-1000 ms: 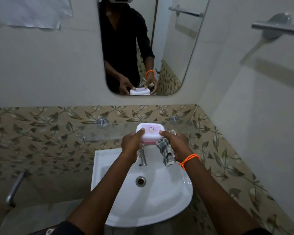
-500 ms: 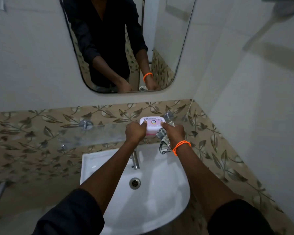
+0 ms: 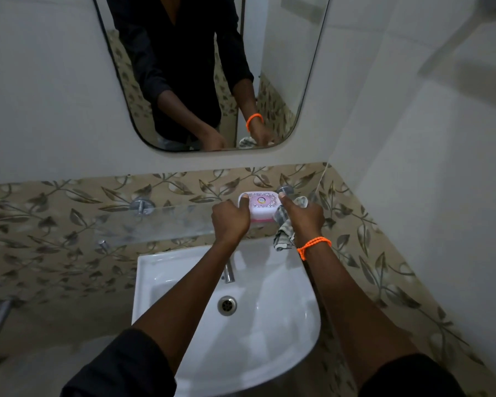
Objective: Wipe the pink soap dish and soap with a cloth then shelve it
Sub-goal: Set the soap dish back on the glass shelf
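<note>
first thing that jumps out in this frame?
The pink soap dish, gripped from both sides by the left hand and right hand at the right end of the glass shelf. A checked cloth dangles from the right hand over the white sink, beside an orange wristband.

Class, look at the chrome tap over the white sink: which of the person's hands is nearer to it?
Left. The left hand sits almost directly above the chrome tap, gripping the pink soap dish. The right hand, holding the checked cloth, is off to the tap's right.
</note>
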